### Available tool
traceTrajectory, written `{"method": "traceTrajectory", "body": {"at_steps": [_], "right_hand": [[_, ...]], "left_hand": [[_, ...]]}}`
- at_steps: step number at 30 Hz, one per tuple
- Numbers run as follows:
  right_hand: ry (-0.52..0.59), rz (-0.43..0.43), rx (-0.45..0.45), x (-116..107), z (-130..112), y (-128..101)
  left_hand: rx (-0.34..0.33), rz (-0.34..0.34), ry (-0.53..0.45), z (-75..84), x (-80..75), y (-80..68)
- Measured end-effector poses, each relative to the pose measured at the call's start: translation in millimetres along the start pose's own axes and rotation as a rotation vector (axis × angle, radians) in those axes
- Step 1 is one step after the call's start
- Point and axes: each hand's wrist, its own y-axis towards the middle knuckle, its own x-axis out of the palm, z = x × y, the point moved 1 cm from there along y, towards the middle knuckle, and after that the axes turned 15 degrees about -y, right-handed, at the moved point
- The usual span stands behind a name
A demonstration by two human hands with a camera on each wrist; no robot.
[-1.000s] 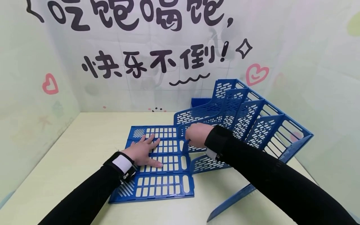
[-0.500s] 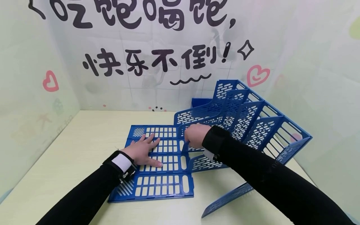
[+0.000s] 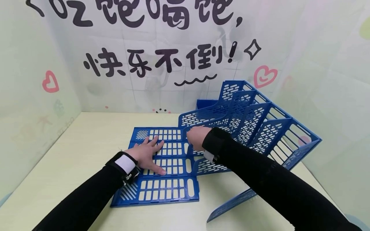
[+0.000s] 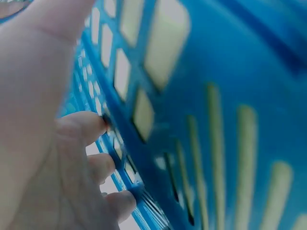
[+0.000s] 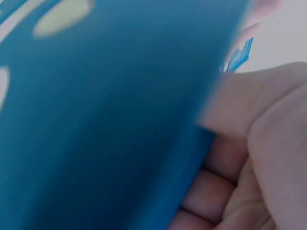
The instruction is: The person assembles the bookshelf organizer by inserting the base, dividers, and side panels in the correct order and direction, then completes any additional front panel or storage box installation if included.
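A flat blue slotted base panel (image 3: 162, 189) lies on the pale table (image 3: 83, 144). My left hand (image 3: 148, 154) rests flat on it with fingers spread; the left wrist view shows the fingers (image 4: 81, 143) pressed against the blue grid (image 4: 192, 120). My right hand (image 3: 196, 137) grips the front edge of a blue divider (image 3: 206, 166) of the file rack (image 3: 254, 125), which stands tilted beside the panel. In the right wrist view the fingers (image 5: 240, 167) curl round a blurred blue edge (image 5: 105, 120).
A loose blue divider piece (image 3: 231, 205) leans at the table's front right. A small blue box (image 3: 203, 104) sits behind the rack. Printed curtain walls close in the table at the back and both sides.
The right hand has shifted slightly left and up with the divider edge. The left hand stays flat on the panel. The loose piece at front right slid a little left.
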Motion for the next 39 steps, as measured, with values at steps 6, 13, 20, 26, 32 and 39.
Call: {"method": "traceTrajectory", "body": {"at_steps": [6, 13, 20, 26, 32, 39], "right_hand": [[0.075, 0.016, -0.019, -4, -4, 4], [0.073, 0.036, -0.005, -10, -11, 9], [0.075, 0.097, -0.021, -14, -18, -3], [0.17, 0.172, -0.059, -31, -26, -49], [0.104, 0.121, -0.117, -9, -34, -68], [0.052, 0.15, -0.094, -3, -37, -65]], "left_hand": [[-0.031, -0.002, 0.002, 6.2, 0.4, -2.2], [-0.037, -0.004, 0.001, 3.7, 1.5, -3.3], [-0.054, -0.008, -0.052, -2.6, 12.3, -0.6], [-0.046, 0.006, -0.008, 2.0, 7.6, 2.3], [-0.046, -0.003, -0.027, 6.0, 0.4, -0.9], [-0.051, 0.01, -0.015, 8.3, 2.6, -3.7]]}}
